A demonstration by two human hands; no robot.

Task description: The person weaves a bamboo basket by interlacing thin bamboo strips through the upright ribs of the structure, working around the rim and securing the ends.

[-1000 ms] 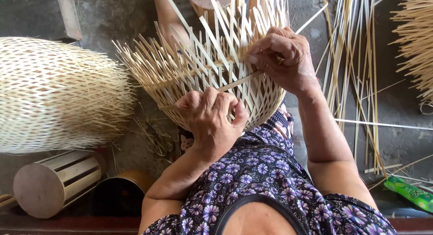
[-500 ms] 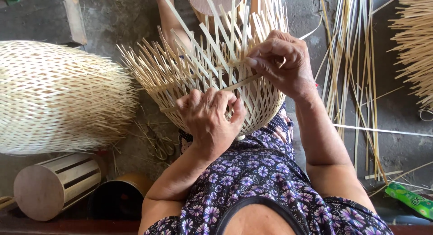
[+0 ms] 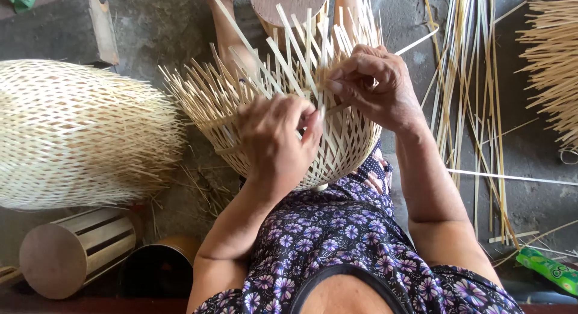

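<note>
basket (image 3: 352, 142): half-woven, propped in the lap, loose strip ends fanned upward | left hand (image 3: 278, 139): pressed on the weave, fingers curled, grip unclear | right hand (image 3: 373, 85): a strip (image 3: 337, 108) pinched shut at the rim | finished basket (image 3: 78, 133): laid on the floor at left

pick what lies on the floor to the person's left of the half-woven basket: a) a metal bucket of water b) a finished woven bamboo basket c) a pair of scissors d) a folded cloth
b: a finished woven basket of pale bamboo lies on its side left of the half-woven basket, which the left hand and right hand work on.
</note>
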